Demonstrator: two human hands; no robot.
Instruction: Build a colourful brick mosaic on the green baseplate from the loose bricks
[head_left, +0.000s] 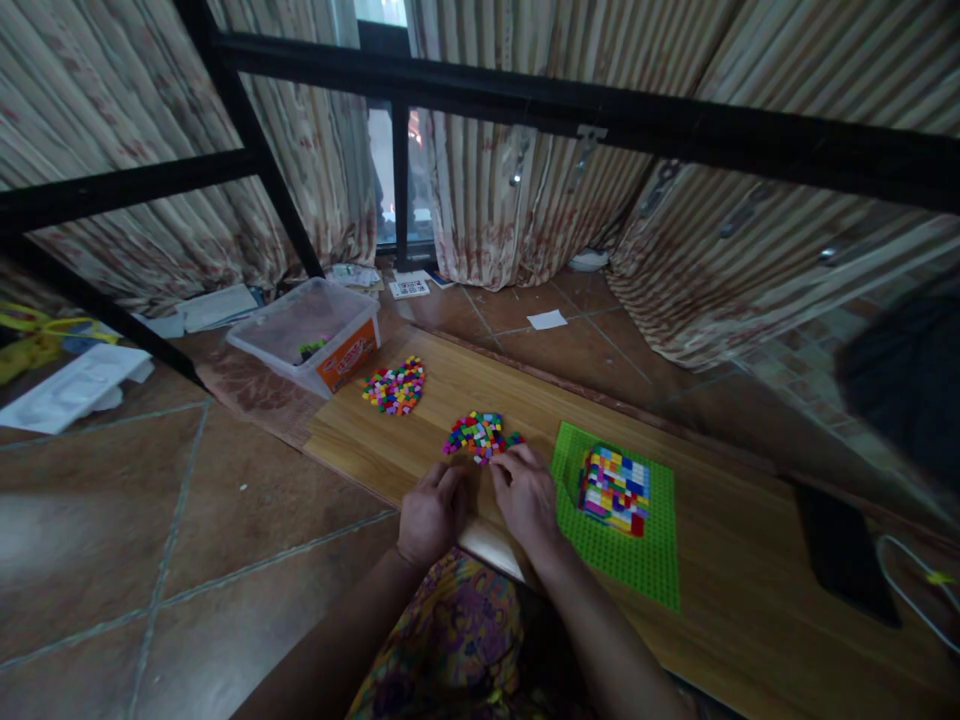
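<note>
Down low, both curled: left hand (433, 512) seemingly empty, right hand (526, 492) fingering the near brick pile (480, 435), green baseplate (616, 512) just rightward for easy reach.

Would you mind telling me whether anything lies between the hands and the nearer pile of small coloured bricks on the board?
Nothing visible does. The right hand already has its fingertips at the near edge of the nearer brick pile, and the left hand rests beside it on bare wooden board, just short of the pile.
</note>
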